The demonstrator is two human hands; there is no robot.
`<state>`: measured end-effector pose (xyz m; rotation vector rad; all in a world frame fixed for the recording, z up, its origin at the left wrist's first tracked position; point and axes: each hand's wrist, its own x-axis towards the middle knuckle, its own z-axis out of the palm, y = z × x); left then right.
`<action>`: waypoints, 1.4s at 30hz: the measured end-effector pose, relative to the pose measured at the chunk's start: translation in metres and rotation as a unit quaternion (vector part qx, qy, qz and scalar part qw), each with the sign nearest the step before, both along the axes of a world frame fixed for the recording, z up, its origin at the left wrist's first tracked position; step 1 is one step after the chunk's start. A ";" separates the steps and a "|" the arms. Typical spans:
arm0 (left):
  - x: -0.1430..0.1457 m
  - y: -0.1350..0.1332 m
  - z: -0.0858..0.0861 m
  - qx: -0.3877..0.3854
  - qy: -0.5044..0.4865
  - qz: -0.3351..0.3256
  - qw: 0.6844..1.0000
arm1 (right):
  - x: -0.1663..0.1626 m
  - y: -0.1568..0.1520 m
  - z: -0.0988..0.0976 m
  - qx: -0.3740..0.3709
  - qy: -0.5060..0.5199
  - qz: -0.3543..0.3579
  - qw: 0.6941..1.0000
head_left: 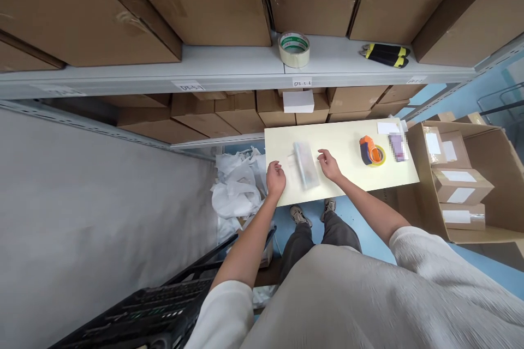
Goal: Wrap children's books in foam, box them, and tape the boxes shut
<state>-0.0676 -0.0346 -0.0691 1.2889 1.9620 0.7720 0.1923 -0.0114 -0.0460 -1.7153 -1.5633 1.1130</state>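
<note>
A clear plastic-wrapped packet [305, 164], blurred, is between my hands over the cream tabletop [344, 144]; I cannot tell whether it rests fully on the surface. My left hand [275, 180] hovers at the table's left end, its fingers loosely curled around nothing. To the right of the packet is my right hand [329, 165], fingers bent but apart, holding nothing. Neither hand touches the packet. Farther right on the table, an orange and dark blue tape dispenser [368, 151] lies with a roll of yellow tape [380, 156].
An open carton [507, 174] with several small labelled boxes stands at the right. White plastic bags [237, 191] lie heaped left of the table. The shelf ahead bears a tape roll [293, 50], black-yellow pliers [386, 55] and large cartons. A black crate [164, 305] is at lower left.
</note>
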 end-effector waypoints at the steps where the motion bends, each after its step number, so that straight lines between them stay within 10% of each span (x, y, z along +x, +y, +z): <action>1: -0.005 -0.003 -0.002 -0.016 -0.008 0.012 1.000 | 0.000 -0.001 -0.007 -0.017 -0.016 -0.004 1.000; 9: -0.011 -0.019 -0.018 -0.110 -0.044 -0.026 0.993 | -0.018 -0.010 -0.037 -0.124 -0.093 -0.023 0.988; 27: -0.026 -0.004 -0.030 -0.108 -0.089 -0.037 0.989 | -0.075 0.015 -0.036 -0.220 -0.094 -0.069 0.969; 42: -0.056 0.022 -0.016 -0.029 0.148 -0.298 0.943 | -0.138 0.101 -0.048 -0.154 -0.123 -0.090 0.976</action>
